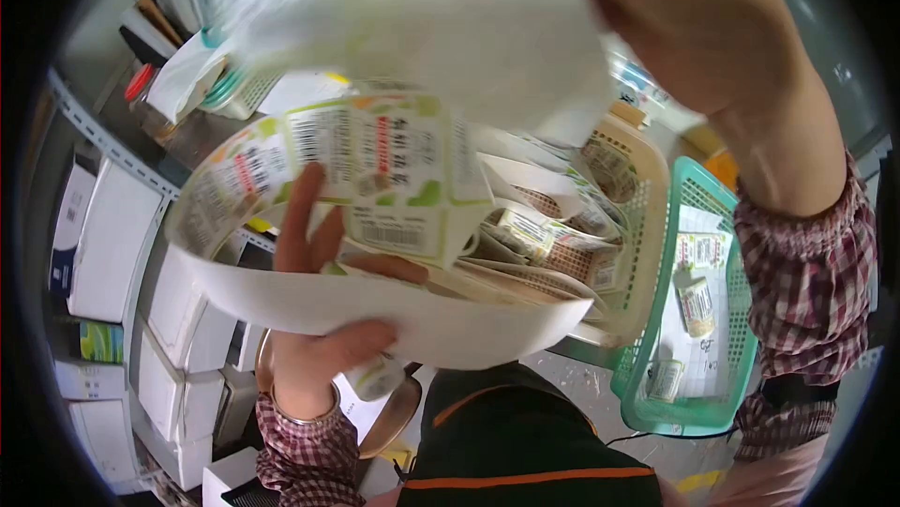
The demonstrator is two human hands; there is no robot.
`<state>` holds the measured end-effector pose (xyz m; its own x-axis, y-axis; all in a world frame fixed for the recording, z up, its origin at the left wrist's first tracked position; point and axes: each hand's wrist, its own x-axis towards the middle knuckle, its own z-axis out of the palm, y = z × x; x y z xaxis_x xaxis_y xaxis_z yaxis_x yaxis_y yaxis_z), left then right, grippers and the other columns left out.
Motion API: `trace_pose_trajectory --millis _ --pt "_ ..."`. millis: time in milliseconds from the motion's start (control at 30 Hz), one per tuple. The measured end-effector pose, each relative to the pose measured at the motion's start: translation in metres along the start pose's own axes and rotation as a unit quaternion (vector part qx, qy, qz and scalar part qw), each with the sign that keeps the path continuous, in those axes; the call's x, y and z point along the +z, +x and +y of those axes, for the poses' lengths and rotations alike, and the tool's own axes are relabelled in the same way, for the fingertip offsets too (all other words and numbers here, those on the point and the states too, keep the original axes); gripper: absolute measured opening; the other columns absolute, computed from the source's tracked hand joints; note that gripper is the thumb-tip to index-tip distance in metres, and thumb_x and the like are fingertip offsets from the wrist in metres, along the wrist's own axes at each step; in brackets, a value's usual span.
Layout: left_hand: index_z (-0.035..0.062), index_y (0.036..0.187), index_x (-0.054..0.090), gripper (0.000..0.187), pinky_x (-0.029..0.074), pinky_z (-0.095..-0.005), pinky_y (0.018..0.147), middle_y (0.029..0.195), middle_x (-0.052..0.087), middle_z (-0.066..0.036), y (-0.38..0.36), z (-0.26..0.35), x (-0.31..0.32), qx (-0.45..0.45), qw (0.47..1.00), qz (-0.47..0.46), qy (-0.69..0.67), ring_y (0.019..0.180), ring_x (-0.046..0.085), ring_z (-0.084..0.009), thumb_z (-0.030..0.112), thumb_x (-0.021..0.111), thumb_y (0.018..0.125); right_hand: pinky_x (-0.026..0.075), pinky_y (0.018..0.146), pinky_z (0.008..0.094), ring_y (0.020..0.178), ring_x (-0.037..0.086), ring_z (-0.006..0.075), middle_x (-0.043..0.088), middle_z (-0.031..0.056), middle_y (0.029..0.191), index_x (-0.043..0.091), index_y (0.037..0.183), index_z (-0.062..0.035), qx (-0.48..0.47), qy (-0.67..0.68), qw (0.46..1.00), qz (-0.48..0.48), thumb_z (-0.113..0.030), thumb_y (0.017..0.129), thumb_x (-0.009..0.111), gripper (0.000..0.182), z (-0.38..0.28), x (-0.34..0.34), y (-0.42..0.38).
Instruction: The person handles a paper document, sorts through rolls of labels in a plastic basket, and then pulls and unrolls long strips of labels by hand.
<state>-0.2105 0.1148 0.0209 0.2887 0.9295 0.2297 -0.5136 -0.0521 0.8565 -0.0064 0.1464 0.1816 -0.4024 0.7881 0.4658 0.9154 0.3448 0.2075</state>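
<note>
My left hand [323, 282] is closed round a long, curling strip of printed labels [375, 160], thumb on the white backing and fingers on the printed side. A small labelled container [375, 378] is just below its thumb. My right hand and forearm [703, 47] reach up at the top right; its fingers are hidden behind a large, blurred white sheet or bag [450, 29]. Behind the strip, a cream basket [647, 226] holds more coiled label strips [525, 235].
A green basket [647, 394] at the right holds small labelled containers [696, 305] on paper. White boxes [112, 244] fill shelves at the left. A jar with a red lid [141, 83] stands at the upper left. A dark apron [516, 441] shows below.
</note>
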Motion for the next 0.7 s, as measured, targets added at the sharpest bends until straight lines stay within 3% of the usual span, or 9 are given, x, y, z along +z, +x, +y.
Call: trace_pose_trajectory --millis 33,67,100,167,200,267,400,700 --pt "-0.0063 0.137 0.022 0.095 0.050 -0.0356 0.079 0.120 0.049 -0.022 0.000 -0.006 -0.002 -0.004 1.000 -0.007 -0.002 0.087 0.062 -0.0302 -0.001 0.070 0.055 0.046 0.062 0.0260 0.070 0.054 0.0105 0.059 0.0025 0.082 0.060 0.097 -0.0046 0.090 0.287 0.953 0.037 -0.014 0.084 0.057 0.016 -0.006 0.008 -0.008" --pt "-0.0032 0.137 0.022 0.095 0.052 -0.0343 0.073 0.120 0.050 -0.022 0.000 -0.015 -0.011 0.010 1.000 0.002 0.029 0.086 0.062 -0.0291 0.014 0.074 0.059 0.046 0.063 0.0268 0.071 0.054 0.0120 0.059 0.0031 0.082 0.060 0.096 -0.0047 0.082 0.355 0.930 0.053 -0.014 0.083 0.058 0.016 -0.015 0.014 -0.009" --pt "-0.0002 0.138 0.023 0.096 0.053 -0.0330 0.066 0.119 0.050 -0.022 -0.001 -0.018 -0.020 0.026 0.998 0.012 0.060 0.085 0.062 -0.0279 0.028 0.078 0.064 0.045 0.064 0.0277 0.072 0.054 0.0134 0.058 0.0036 0.083 0.060 0.095 -0.0047 0.053 0.367 0.927 0.065 -0.014 0.081 0.059 0.016 -0.022 0.019 -0.009" --pt "0.0004 0.135 0.029 0.093 0.053 -0.0329 0.071 0.122 0.050 -0.021 -0.006 -0.009 -0.036 -0.071 0.996 -0.042 0.038 0.093 0.061 -0.0268 0.030 0.079 0.063 0.045 0.065 0.0295 0.075 0.054 0.0162 0.057 0.0048 0.084 0.059 0.093 -0.0049 0.002 0.363 0.927 0.089 -0.013 0.078 0.060 0.017 -0.036 0.031 -0.011" --pt "0.0004 0.135 0.029 0.093 0.053 -0.0329 0.071 0.122 0.050 -0.021 -0.015 -0.014 -0.041 -0.072 0.996 -0.044 0.038 0.093 0.061 -0.0268 0.030 0.079 0.063 0.045 0.066 0.0303 0.076 0.054 0.0176 0.057 0.0053 0.084 0.059 0.092 -0.0049 -0.016 0.360 0.927 0.103 -0.013 0.076 0.061 0.017 -0.044 0.037 -0.013" --pt "-0.0038 0.134 0.030 0.095 0.052 -0.0370 0.077 0.113 0.054 -0.023 -0.035 -0.028 -0.052 0.022 0.998 0.051 0.023 0.089 0.061 -0.0326 0.013 0.071 0.050 0.044 0.067 0.0321 0.079 0.053 0.0205 0.056 0.0065 0.085 0.058 0.089 -0.0050 -0.037 0.357 0.925 0.126 -0.012 0.073 0.062 0.018 -0.059 0.051 -0.019" --pt "-0.0031 0.135 0.029 0.096 0.052 -0.0373 0.078 0.115 0.053 -0.023 -0.062 -0.034 -0.055 0.030 0.994 0.101 0.027 0.091 0.061 -0.0327 0.014 0.071 0.050 0.043 0.070 0.0347 0.083 0.053 0.0247 0.055 0.0082 0.087 0.057 0.086 -0.0052 -0.063 0.368 0.917 0.141 -0.011 0.068 0.064 0.020 -0.085 0.067 -0.041" --pt "-0.0016 0.137 0.027 0.099 0.051 -0.0378 0.080 0.117 0.052 -0.022 -0.093 -0.036 -0.063 0.017 0.985 0.171 0.033 0.094 0.060 -0.0329 0.015 0.072 0.050 0.039 0.074 0.0313 0.083 0.049 0.0199 0.050 0.0050 0.084 0.056 0.088 -0.0061 -0.127 0.443 0.872 0.163 -0.016 0.067 0.059 0.024 -0.122 0.085 -0.098"
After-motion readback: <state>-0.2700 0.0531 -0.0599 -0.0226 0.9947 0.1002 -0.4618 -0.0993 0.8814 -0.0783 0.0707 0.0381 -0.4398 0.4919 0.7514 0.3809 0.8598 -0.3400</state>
